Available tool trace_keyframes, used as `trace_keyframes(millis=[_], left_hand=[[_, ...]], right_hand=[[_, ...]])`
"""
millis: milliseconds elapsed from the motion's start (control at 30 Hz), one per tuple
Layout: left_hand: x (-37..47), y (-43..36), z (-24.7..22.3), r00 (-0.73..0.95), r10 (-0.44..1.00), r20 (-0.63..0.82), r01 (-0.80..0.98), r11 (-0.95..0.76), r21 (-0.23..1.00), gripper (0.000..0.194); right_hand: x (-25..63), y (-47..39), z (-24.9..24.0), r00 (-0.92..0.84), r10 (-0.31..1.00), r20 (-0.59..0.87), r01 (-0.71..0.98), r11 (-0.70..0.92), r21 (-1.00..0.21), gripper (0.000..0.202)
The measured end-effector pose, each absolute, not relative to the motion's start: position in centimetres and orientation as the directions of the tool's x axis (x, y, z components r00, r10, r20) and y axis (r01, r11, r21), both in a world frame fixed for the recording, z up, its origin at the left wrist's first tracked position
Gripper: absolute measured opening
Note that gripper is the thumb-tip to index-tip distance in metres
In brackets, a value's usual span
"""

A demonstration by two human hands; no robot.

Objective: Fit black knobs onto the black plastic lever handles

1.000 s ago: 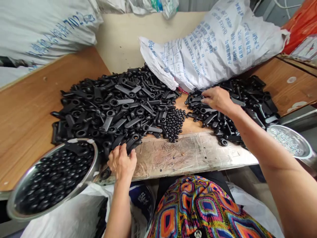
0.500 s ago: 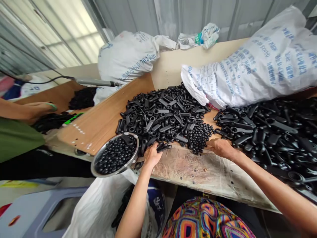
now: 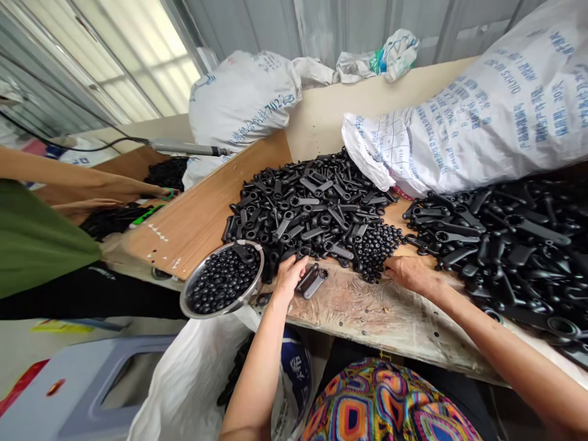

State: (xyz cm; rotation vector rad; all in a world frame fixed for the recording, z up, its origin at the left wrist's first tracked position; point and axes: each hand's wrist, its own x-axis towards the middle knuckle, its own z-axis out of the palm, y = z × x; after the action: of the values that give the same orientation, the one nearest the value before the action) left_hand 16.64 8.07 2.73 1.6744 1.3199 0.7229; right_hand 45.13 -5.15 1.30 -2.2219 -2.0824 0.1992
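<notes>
My left hand (image 3: 288, 280) is at the front edge of a heap of black plastic levers with ring-shaped ends (image 3: 312, 202). Its fingers close on one black lever (image 3: 303, 252), partly hidden by them. Two loose levers (image 3: 316, 284) lie side by side on the board just right of that hand. Beside a cluster of small black balls (image 3: 379, 245), my right hand (image 3: 411, 275) is curled with thumb and fingertips together; whatever they pinch is hidden. A metal bowl (image 3: 184, 300) full of black balls, one lever on top, stands left of my left hand.
A second lever heap (image 3: 505, 245) spreads at right under a white printed sack (image 3: 487, 116). A wooden divider (image 3: 197, 214) separates me from a co-worker's arms (image 3: 92, 180). A power screwdriver (image 3: 184, 148) hangs above it. An open white sack (image 3: 184, 373) stands below the bench edge.
Two levers that were at my left hand now lie apart on the board. The left hand has shifted to the heap's edge. My right hand stays by the balls. The co-worker's arms reach farther right.
</notes>
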Motion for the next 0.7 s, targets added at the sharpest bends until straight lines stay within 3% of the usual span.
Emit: trace_keyframes(millis=[67,133,200,233,300,367,433,500,600,633,700], left_hand=[[16.9,7.4,3.3,0.341,0.94,-0.028,0.396,-0.117,0.911,0.036],[17.4,5.9,4.1,0.471,0.877,0.102,0.387,-0.308,0.869,0.028],[18.2,3.9,4.8,0.591,0.76,0.271,0.45,-0.589,0.671,0.019],[18.7,2.8,4.9,0.635,0.698,0.331,0.499,-0.698,0.514,0.018],[19.8,0.9,4.8,0.699,0.613,0.369,0.572,-0.788,0.227,0.023],[20.8,-0.4,4.1,0.764,0.554,0.332,0.553,-0.826,0.106,0.026],[21.5,-0.8,3.2,0.813,0.506,0.29,0.477,-0.863,0.169,0.028],[21.9,-0.7,2.5,0.816,0.523,0.246,0.404,-0.82,0.406,0.03],[21.9,-0.5,2.5,0.803,0.585,0.115,0.222,-0.472,0.853,0.031],[21.7,-0.6,2.8,0.817,0.572,0.072,0.135,-0.312,0.94,0.032],[21.2,-1.2,3.7,0.87,0.493,0.028,-0.01,-0.039,0.999,0.036]], right_hand=[[45.2,-5.7,1.7,0.067,0.998,-0.019,0.971,-0.069,-0.231,0.015],[45.2,-6.9,2.1,0.068,0.998,-0.017,0.862,-0.067,-0.503,0.014],[45.1,-8.5,2.5,0.083,0.996,-0.044,0.506,-0.08,-0.859,0.014],[44.9,-9.5,2.6,0.091,0.994,-0.065,0.257,-0.086,-0.962,0.016],[44.2,-11.5,2.8,0.106,0.989,-0.103,-0.17,-0.084,-0.982,0.021],[43.5,-13.2,2.6,0.122,0.987,-0.106,-0.43,-0.044,-0.902,0.023],[42.9,-14.6,2.3,0.138,0.986,-0.098,-0.57,-0.001,-0.822,0.022],[42.4,-15.7,1.9,0.15,0.985,-0.079,-0.649,0.038,-0.76,0.021],[42.3,-16.8,1.5,0.168,0.984,-0.055,-0.711,0.083,-0.698,0.02],[42.3,-17.0,1.4,0.178,0.983,-0.047,-0.72,0.097,-0.687,0.019],[42.6,-17.5,1.3,0.201,0.979,-0.032,-0.721,0.126,-0.682,0.019]])
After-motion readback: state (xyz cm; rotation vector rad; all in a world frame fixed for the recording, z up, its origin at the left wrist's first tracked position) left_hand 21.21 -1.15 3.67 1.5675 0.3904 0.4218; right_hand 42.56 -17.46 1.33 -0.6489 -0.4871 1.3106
